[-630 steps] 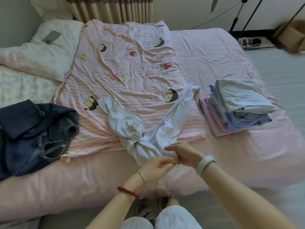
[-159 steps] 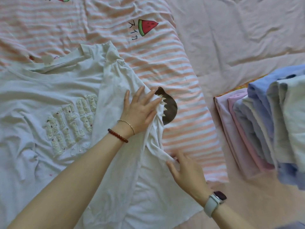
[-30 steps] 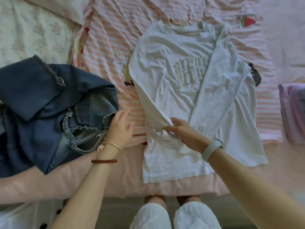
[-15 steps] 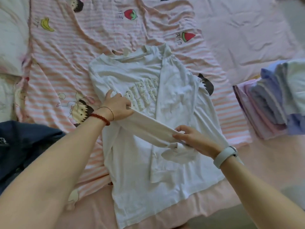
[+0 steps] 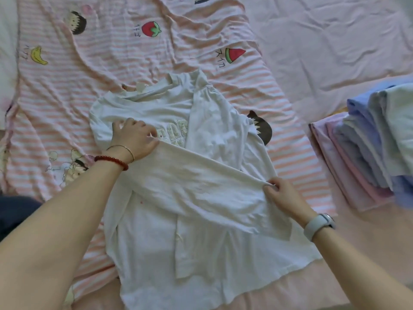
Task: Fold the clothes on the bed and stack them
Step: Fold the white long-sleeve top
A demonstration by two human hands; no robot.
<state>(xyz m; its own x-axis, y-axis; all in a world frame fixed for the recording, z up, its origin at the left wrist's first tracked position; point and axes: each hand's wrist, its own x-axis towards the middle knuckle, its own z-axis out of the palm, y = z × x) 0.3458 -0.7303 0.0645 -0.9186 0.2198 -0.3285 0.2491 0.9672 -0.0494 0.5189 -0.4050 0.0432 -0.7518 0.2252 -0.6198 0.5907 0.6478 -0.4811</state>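
Left hand (image 5: 134, 139): the shirt's left shoulder is pressed down by it, at 10 o'clock from the picture's middle; the fingers are bent over the cloth, and the near end of the sleeve appears to be held under the thumb.
Right hand (image 5: 282, 195): the far end of the sleeve is pinched between thumb and curled fingers, at 4 o'clock from the left hand.
Sleeve (image 5: 201, 186): it is drawn taut between the two hands, slanting across the shirt's front from 10 o'clock to 4 o'clock.
Shirt (image 5: 178, 253): white, laid face up on the blanket, collar at 12 o'clock, hem at 6 o'clock; raised lettering on the chest is partly covered by the other sleeve, which is folded in along the 3 o'clock side.
Blanket (image 5: 156, 63): pink-striped with fruit and cartoon prints, spread under the shirt.
Stack (image 5: 368, 148): folded clothes in pink, blue and pale green are piled at 3 o'clock, well apart from the shirt.
Sheet (image 5: 335, 41): pink, creased, seen at 1 o'clock.
Wrists: red beads (image 5: 111, 162) and a thin bangle are worn on the left, a watch (image 5: 319, 224) on the right.
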